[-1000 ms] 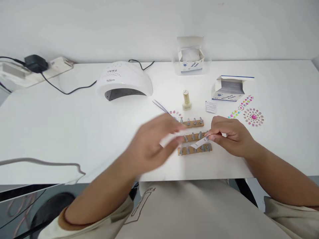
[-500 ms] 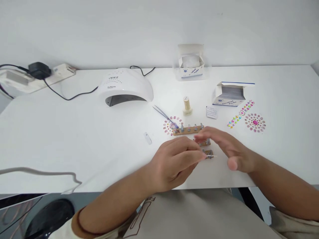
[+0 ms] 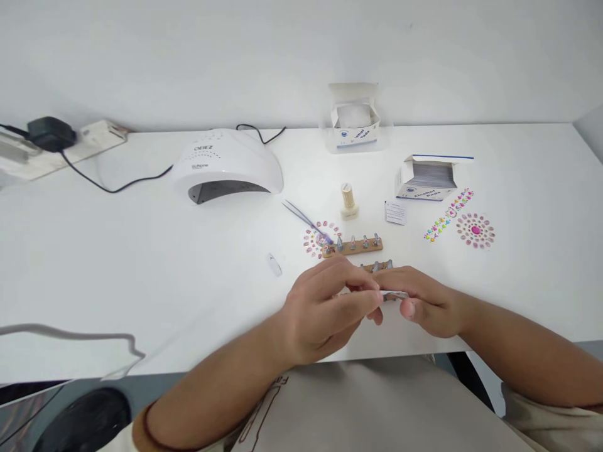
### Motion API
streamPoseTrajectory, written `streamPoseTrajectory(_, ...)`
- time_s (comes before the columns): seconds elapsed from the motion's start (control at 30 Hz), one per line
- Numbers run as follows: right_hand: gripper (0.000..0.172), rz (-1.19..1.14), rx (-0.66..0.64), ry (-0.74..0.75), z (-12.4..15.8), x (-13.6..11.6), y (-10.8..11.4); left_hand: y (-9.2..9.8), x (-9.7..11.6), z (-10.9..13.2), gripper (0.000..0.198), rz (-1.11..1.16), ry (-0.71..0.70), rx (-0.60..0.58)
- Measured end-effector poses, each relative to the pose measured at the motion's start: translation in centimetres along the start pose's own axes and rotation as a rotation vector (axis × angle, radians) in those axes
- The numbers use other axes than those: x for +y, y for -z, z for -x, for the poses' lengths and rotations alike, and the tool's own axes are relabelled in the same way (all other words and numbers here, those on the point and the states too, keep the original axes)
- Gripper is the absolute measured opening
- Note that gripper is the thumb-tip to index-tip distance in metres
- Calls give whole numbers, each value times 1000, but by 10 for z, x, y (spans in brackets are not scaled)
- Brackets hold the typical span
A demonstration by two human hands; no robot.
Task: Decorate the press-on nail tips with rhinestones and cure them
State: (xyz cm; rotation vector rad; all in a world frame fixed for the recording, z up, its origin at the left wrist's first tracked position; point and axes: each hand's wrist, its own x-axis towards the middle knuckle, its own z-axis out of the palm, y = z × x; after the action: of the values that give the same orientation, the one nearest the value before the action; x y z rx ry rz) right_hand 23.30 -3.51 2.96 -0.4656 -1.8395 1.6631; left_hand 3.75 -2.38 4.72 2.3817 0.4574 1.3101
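My left hand [image 3: 330,307] and my right hand [image 3: 426,304] meet over the nearest of three brown strips that hold grey nail tips. Both pinch a small white packet [image 3: 394,294] between their fingertips, just above that near strip. The middle strip [image 3: 377,267] peeks out behind my fingers. The far strip [image 3: 353,246] lies uncovered with several grey tips standing on it. The near strip is mostly hidden by my hands.
A white nail lamp [image 3: 228,166] stands at the back left, its cable running to a power strip [image 3: 56,147]. Tweezers [image 3: 301,216], a small bottle [image 3: 347,199], two open boxes [image 3: 426,177] [image 3: 353,119], a loose sachet [image 3: 396,212], gem sticker sheets [image 3: 475,229] and a torn scrap [image 3: 274,263] lie around.
My left hand swept in from the left and settled over the strips. My right hand opened briefly, then closed again on the white packet together with the left.
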Motion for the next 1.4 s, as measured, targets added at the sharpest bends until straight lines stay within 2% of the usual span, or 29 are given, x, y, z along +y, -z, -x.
streamPoseTrajectory(0.17, 47, 88, 10, -7, 0, -3, 0, -1, -1, 2, 24, -72, -57, 7)
streamPoseTrajectory(0.37, 45, 35, -19, -65, 4, -5, 0, -3, 1, 5, 21, -64, -53, 0)
streamPoseTrajectory(0.63, 40, 295, -46, -13, 4, -12, 2, 2, 13, 1, 17, 136, 182, -37)
streamPoseTrajectory(0.8, 29, 526, -54, -10, 9, -13, 0, -1, 24, 8, 24, 147, 332, 41)
streamPoseTrajectory(0.9, 28, 658, -21, -16, 9, -14, -2, -6, 28, 13, 27, 108, 342, 83)
streamPoseTrajectory(1.03, 28, 684, 5, -21, 9, -18, -1, -8, 26, 17, 35, 16, 281, 101)
streamPoseTrajectory(1.17, 37, 495, -67, -48, 10, -20, 4, 1, 22, 13, 33, -35, 199, -8)
streamPoseTrajectory(1.3, 49, -11, -171, -205, 12, -19, 9, 12, 17, 3, 26, 41, 109, -169)
streamPoseTrajectory(1.4, 59, -364, -218, -348, 12, -15, 9, 16, 14, -3, 23, 89, 40, -228)
